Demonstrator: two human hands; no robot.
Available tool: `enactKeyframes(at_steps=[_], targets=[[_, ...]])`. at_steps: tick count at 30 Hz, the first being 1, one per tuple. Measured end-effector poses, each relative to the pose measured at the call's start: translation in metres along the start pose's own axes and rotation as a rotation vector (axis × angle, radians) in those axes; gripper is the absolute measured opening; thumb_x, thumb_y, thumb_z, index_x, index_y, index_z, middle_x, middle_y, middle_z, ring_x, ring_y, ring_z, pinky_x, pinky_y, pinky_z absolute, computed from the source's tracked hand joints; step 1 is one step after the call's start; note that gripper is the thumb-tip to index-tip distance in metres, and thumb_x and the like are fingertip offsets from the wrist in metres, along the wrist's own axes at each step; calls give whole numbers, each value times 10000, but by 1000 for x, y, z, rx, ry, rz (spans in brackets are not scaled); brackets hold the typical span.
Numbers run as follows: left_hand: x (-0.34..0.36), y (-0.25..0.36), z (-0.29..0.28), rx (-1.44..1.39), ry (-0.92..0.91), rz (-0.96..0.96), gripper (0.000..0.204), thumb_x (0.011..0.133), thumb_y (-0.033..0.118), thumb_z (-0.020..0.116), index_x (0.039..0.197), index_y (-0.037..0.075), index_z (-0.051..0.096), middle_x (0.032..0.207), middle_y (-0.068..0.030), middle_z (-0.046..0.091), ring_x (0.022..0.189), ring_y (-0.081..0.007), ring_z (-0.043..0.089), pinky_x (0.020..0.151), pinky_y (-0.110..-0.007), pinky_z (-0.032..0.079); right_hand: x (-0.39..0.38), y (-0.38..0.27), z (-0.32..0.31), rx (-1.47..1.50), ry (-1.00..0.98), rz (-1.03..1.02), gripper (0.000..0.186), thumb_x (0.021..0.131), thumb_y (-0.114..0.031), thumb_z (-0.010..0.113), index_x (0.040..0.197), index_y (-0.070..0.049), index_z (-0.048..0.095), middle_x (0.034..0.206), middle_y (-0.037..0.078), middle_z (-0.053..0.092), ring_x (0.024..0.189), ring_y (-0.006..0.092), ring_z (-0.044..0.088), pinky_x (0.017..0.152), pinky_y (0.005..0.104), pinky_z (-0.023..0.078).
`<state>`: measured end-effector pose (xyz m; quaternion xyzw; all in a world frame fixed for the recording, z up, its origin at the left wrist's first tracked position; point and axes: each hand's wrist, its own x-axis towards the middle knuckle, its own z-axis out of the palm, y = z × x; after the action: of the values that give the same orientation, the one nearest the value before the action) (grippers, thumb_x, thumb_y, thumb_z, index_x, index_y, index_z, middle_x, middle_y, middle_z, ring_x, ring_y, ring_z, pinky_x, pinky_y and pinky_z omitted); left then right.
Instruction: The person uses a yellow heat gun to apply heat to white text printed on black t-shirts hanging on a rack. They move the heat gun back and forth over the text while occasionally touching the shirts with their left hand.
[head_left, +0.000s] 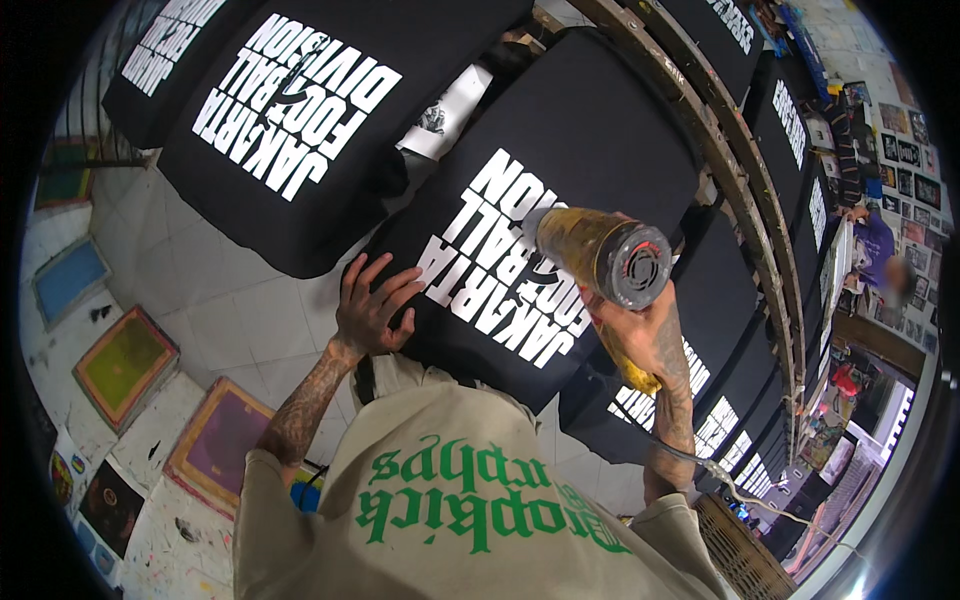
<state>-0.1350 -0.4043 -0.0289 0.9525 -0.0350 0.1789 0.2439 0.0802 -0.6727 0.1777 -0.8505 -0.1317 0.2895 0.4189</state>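
Drying the white lettering (pixel 480 258) with hot air looks like the step in hand; the next move, I judge, calls for an even sweep of the nozzle (pixel 533 222) over it, with the cloth held flat. Counting from the largest: two long rails (pixel 678 78) (bowed by the lens) run down the right side. Left of them are three black shirts, the middle shirt (pixel 610 105) under the work and two more to its left (pixel 290 235); others at lower right and beyond the rails overlap too much toward the rim for a fair count. Four framed panels (pixel 225 440) show on the left, and one other person (pixel 876 245) in purple at far right. One yellow heat gun (pixel 590 245) is above the middle shirt's print, vented end toward the camera. Two hands: the right hand (pixel 645 335) has its fingers wrapped around the gun's grip, partly hidden; the left hand (pixel 372 315) lies spread at the shirt's near-left edge, gripping nothing.
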Motion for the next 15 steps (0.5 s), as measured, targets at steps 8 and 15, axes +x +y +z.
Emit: enactKeyframes(at_steps=[8,15], targets=[[0,-2,1,-25,23,15,370,882,251,599,1241,175,643,1339,5,655,1346,-316,494,1185,-575,325,0,-6,4,32,0,-40,755,813,-92,790,1488,-3,462,1200,141,718,1098,214,703,964,360,549],[-2,-2,3,-19,21,7,377,891,266,597,1255,177,636,1336,7,660,1355,-315,489,1186,-578,328,10,5,2,14,71,54,796,796,-93,803,1504,-16,447,1249,149,704,1156,221,685,1019,375,527]])
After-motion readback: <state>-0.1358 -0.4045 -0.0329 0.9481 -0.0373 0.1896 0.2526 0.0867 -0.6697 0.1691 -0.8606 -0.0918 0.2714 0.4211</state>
